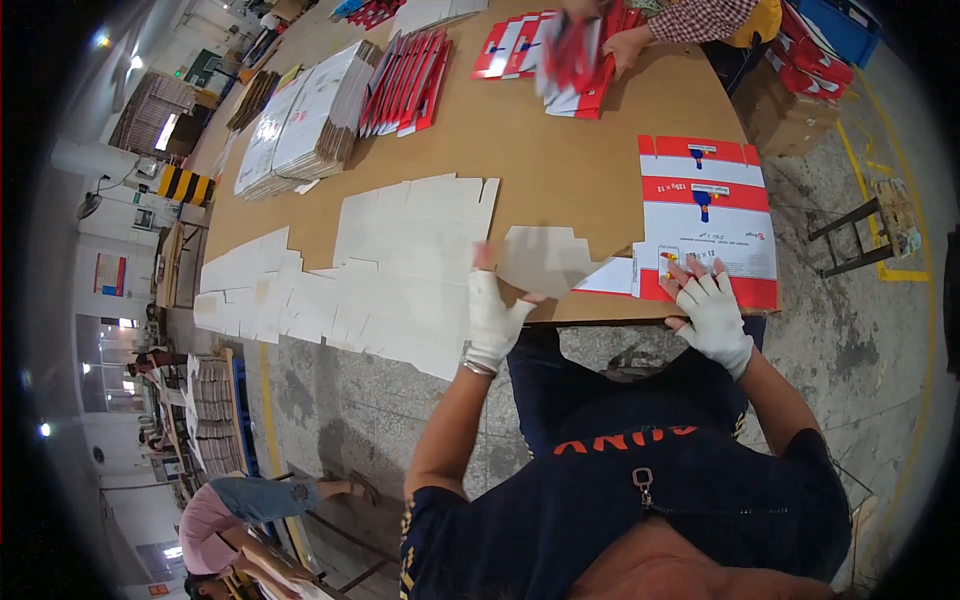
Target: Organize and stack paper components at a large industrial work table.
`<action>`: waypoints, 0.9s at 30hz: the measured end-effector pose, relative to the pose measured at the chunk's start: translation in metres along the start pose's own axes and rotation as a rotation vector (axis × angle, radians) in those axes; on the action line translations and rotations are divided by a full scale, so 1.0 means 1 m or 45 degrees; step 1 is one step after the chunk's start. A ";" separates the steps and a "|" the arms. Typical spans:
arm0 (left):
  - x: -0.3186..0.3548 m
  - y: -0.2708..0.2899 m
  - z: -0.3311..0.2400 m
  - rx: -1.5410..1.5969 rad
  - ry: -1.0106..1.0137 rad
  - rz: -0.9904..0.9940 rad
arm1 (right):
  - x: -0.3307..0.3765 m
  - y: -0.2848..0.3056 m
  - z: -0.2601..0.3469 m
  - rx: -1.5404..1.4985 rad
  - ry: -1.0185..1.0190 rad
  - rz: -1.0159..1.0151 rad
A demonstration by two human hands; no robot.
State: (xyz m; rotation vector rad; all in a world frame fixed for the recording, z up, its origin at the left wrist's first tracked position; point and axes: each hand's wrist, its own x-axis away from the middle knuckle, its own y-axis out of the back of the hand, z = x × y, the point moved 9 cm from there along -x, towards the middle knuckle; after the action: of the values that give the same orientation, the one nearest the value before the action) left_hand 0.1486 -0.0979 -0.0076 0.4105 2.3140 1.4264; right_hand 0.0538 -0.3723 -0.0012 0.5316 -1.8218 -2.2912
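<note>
Brown board forms the long table (560,170), whose near edge runs just in front of the person's body and whose right corner ends above bare concrete floor (850,330). At far left, stacks of flat white cartons (300,125) lie beside a row of red cartons (410,70) standing on edge. Nearer, a spread of white carton blanks (370,270) overhangs the near left edge of the table, leaving bare tabletop between it and the far stacks. The left hand (495,315), in a white glove with bare fingertips, is raised at the table edge with fingers upright and its thumb touching a white flap (545,260); whether it pinches the flap cannot be told. That flap belongs to a red-and-white printed carton blank (705,215) lying flat at the near right corner, its right side level with the table's end. The right hand (712,310), gloved likewise, lies palm down with fingers spread, pressing the blank's near edge, not closed around it. At the far edge, another person's hand (625,45) in a checked sleeve rests on more red cartons (575,60).
</note>
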 end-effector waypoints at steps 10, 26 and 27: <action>-0.031 -0.039 -0.013 0.913 0.528 -0.624 | -0.002 -0.006 -0.003 0.064 0.094 0.057; -0.042 -0.079 -0.114 -0.223 -0.539 0.177 | -0.006 -0.014 -0.010 0.299 0.186 0.096; -0.042 -0.080 -0.109 -0.273 -0.503 0.164 | -0.006 -0.015 -0.009 0.295 0.185 0.094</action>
State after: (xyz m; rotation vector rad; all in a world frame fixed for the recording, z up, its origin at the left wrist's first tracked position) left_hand 0.1310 -0.2371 -0.0280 0.7151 1.8315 1.4786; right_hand 0.0643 -0.3744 -0.0163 0.6346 -2.0090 -1.9518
